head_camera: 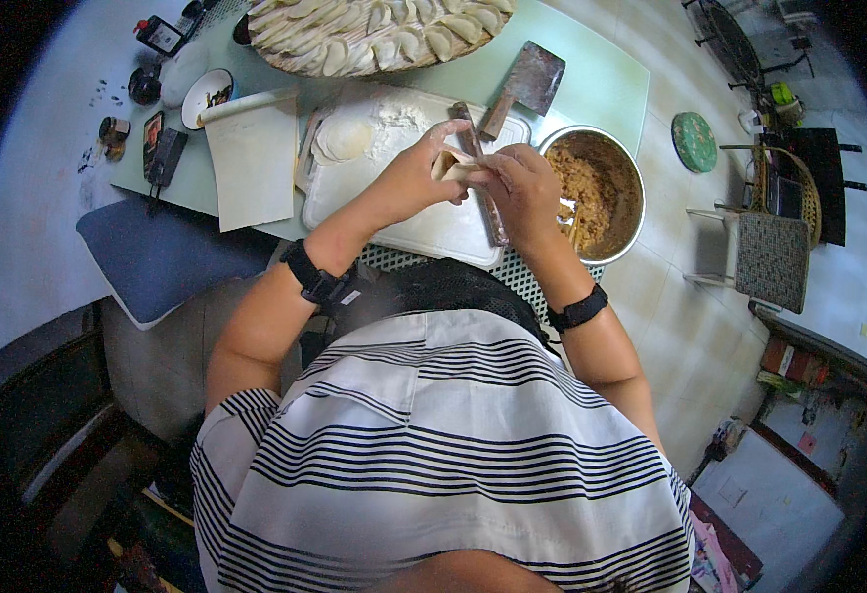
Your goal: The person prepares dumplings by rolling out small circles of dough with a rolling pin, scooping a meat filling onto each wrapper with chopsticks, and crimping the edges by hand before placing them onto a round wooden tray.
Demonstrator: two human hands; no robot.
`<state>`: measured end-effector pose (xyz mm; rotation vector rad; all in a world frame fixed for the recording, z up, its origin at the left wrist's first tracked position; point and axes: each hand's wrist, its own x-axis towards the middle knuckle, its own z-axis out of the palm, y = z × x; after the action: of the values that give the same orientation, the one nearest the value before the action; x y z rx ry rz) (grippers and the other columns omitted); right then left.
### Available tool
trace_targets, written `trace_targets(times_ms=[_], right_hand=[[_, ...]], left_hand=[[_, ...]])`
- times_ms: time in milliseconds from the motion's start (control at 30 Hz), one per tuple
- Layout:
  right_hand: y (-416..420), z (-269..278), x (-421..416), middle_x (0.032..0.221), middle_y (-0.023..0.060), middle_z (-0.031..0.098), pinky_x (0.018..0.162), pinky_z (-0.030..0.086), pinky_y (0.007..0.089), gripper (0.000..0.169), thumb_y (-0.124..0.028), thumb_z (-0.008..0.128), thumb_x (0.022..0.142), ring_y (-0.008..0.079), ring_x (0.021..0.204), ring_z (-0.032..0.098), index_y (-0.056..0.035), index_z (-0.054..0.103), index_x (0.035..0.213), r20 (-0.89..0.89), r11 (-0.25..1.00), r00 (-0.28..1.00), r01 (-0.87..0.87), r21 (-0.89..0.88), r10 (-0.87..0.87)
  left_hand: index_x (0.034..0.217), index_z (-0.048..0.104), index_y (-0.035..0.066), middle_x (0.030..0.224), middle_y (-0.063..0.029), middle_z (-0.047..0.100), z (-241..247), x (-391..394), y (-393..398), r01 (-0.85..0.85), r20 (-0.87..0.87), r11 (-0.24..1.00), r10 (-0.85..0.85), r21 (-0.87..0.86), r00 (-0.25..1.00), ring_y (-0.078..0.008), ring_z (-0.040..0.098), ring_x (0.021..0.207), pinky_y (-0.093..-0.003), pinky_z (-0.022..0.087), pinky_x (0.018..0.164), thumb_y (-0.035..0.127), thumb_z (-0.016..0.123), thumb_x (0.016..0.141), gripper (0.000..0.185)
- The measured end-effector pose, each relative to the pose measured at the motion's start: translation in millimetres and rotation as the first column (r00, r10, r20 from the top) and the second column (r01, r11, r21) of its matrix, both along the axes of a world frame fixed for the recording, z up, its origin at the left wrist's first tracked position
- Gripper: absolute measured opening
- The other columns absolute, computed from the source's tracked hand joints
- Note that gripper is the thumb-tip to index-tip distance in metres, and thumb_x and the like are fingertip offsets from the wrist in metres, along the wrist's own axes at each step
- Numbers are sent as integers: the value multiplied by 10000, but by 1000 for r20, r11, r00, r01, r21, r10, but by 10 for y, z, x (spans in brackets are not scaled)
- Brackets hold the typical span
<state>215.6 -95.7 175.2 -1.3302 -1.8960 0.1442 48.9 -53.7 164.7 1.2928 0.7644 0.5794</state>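
Note:
Both hands hold one dumpling [451,164] in the air above a white cutting board [404,219]. My left hand [422,167] cups it from the left, and my right hand [519,181] pinches its right side. Beneath the hands a dark rolling pin [494,222] lies across the board. Flat round dough wrappers [343,139] lie at the board's left, beside scattered white flour [400,117]. A metal bowl [637,211] of minced filling [589,193] stands to the right of my right hand, with chopsticks [575,226] and a white utensil partly in it.
A round tray [330,70] of folded dumplings stands at the table's far side. A cleaver [533,78] lies behind the board. Left are a paper sheet [252,163], a small bowl [195,104], a phone [153,137] and a jar [114,130]. A stool [694,142] and a chair [771,256] stand right.

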Motion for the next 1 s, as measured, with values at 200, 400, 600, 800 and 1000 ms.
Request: trace_targets(times_ms=[200, 400, 600, 800, 1000], right_hand=[[10, 146, -54, 668, 70, 546, 532, 434, 354, 201, -146, 674, 622, 258, 634, 560, -93, 637, 812, 3, 998, 999, -45, -50, 45], [-18, 102, -25, 702, 68, 550, 547, 440, 356, 137, -109, 646, 653, 265, 641, 559, -86, 606, 782, 103, 998, 994, -42, 49, 37], [-37, 86, -37, 729, 90, 560, 539, 454, 309, 171, -30, 636, 673, 240, 623, 561, -59, 606, 839, -98, 998, 995, 38, 57, -32], [-41, 112, -82, 742, 86, 572, 544, 454, 326, 164, -101, 645, 669, 258, 656, 573, -74, 608, 826, -77, 999, 996, 47, -1, -47], [-38, 40, -46, 700, 62, 575, 539, 435, 327, 168, -126, 671, 624, 240, 633, 571, -105, 624, 784, 145, 982, 989, -17, 188, -11]], left_hand=[[1291, 270, 58, 848, -126, 602, 76, 42, 21, 74, -205, 972, -27, 225, 978, -151, 587, 704, -267, 471, 649, 38, 596, 695, 679], [1271, 290, 9, 949, -112, 587, 193, 78, 50, 30, -67, 998, -34, -54, 997, -140, 572, 820, -250, 462, 720, 29, 588, 721, 626], [1208, 414, 32, 1052, -52, 530, -92, 164, -104, -1, 236, 976, 54, -219, 970, -119, 521, 944, -244, 444, 799, 37, 542, 792, 435], [1190, 434, 30, 1041, -58, 543, -55, 191, -105, 7, 89, 995, 2, -100, 996, -126, 524, 935, -251, 447, 786, 6, 493, 796, 399], [1197, 424, 40, 1021, -47, 537, -42, 170, -134, -34, 54, 996, 38, -80, 998, -115, 525, 903, -254, 451, 762, 68, 482, 839, 364]])
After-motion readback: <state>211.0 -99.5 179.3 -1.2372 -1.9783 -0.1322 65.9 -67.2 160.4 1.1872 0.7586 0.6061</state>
